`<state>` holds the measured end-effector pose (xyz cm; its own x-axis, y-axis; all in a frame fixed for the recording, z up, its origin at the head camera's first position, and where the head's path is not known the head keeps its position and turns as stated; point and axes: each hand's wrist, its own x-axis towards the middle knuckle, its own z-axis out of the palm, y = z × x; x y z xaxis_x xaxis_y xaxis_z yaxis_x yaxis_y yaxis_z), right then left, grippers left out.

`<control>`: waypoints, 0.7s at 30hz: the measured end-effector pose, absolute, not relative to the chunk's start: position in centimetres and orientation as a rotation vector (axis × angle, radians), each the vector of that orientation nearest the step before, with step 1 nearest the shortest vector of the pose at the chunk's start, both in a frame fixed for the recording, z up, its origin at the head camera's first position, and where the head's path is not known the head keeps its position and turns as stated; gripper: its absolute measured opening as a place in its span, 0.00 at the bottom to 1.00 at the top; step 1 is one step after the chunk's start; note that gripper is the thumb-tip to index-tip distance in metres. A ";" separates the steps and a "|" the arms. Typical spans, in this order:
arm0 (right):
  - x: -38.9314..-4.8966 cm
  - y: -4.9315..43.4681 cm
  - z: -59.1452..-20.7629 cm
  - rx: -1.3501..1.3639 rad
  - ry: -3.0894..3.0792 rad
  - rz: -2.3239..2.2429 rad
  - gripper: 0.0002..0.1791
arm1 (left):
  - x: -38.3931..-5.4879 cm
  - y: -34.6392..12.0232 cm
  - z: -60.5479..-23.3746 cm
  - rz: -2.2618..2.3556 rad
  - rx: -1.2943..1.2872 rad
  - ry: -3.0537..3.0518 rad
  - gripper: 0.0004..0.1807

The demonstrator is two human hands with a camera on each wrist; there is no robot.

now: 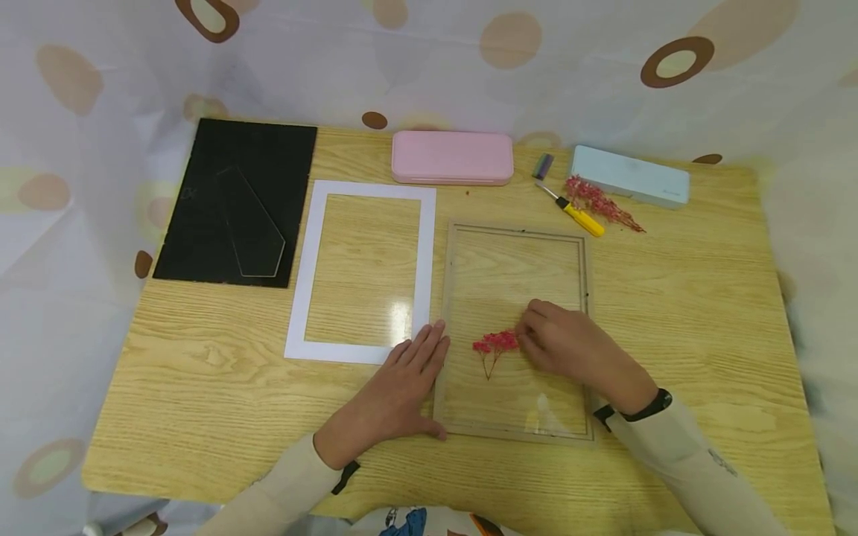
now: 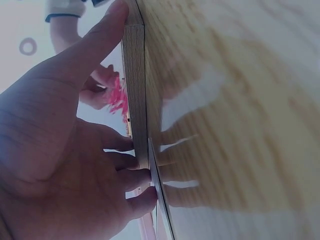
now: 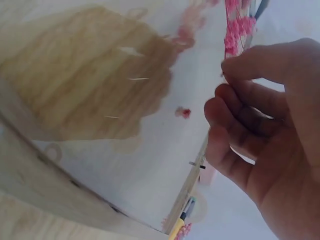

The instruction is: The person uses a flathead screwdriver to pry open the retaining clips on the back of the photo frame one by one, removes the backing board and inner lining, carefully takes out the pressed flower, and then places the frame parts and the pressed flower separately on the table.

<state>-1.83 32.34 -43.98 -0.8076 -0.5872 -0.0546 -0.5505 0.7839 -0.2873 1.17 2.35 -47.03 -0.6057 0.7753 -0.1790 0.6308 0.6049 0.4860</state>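
Note:
A wooden picture frame with a clear pane [image 1: 509, 283] lies flat on the table. Over its lower half, a sprig of pink dried flowers [image 1: 494, 342] shows, stems toward the front edge. My right hand [image 1: 570, 346] pinches this sprig between thumb and index finger, the other fingers loosely bent; the pink heads [image 3: 237, 35] rise past the fingertips. A small loose pink bit [image 3: 186, 113] lies on the pane. My left hand [image 1: 395, 391] lies with extended fingers along the frame's left side [image 2: 135, 80], fingertips also touching the lower right corner of the white mat [image 1: 362, 353].
A black backing board with a stand [image 1: 201, 223] lies at the left. Along the back are a pink case [image 1: 452, 158], a light blue case [image 1: 630, 175] and a small dark block [image 1: 544, 166]. Nearby lie a yellow-handled tool [image 1: 585, 221] and more pink dried flowers [image 1: 603, 202].

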 end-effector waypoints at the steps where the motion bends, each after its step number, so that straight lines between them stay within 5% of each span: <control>1: -1.8 32.4 -43.8 -0.896 2.858 -0.386 0.03 | 1.2 2.4 -47.0 0.531 1.130 2.463 0.74; 21: -3.0 34.6 -41.3 -0.505 2.845 -0.561 0.02 | 1.1 2.5 -47.0 0.502 1.118 2.455 0.74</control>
